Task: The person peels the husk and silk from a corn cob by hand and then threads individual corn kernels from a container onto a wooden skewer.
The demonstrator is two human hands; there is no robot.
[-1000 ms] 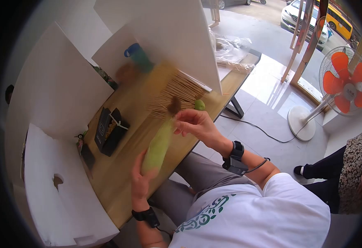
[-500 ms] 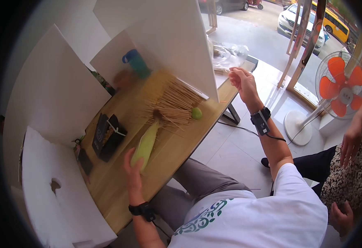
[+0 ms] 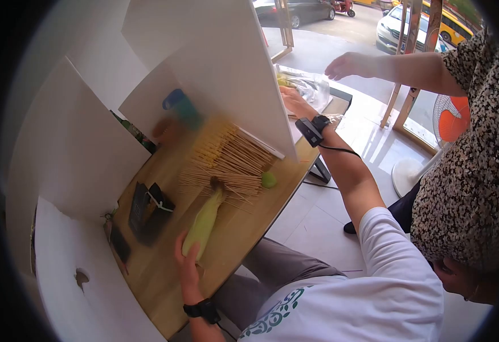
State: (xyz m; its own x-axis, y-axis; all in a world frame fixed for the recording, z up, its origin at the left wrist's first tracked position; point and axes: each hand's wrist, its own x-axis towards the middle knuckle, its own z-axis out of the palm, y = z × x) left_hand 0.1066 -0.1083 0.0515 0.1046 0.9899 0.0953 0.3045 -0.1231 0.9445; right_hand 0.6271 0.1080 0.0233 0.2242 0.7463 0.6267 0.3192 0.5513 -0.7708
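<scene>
An ear of corn in its pale green husk [image 3: 206, 219] lies along the wooden table, its dark silk end pointing to the far side. Around its near end, my left hand [image 3: 187, 253] is wrapped, thumb on top. My right hand [image 3: 298, 102] reaches out past the edge of a white panel, beside a clear plastic bag [image 3: 312, 91]. Its fingers look stretched out, though their tips are partly hidden by the panel; nothing shows in them. Beyond the corn lies a spread of thin wooden sticks [image 3: 235, 157] with yellowish ends, with a small green round object [image 3: 269, 180] at their right.
A black box with a white tie [image 3: 157, 208] and a dark phone-like slab [image 3: 120, 242] lie left. A blue-green cup [image 3: 182, 108] stands at the back. White panels [image 3: 215, 68] wall the table. Another person's hand [image 3: 352, 65] reaches in near the bag; a fan [image 3: 453, 122] stands behind.
My right hand has moved left and forward to the bag beside the panel. The other person has come forward with an arm stretched out. My left hand stays on the corn.
</scene>
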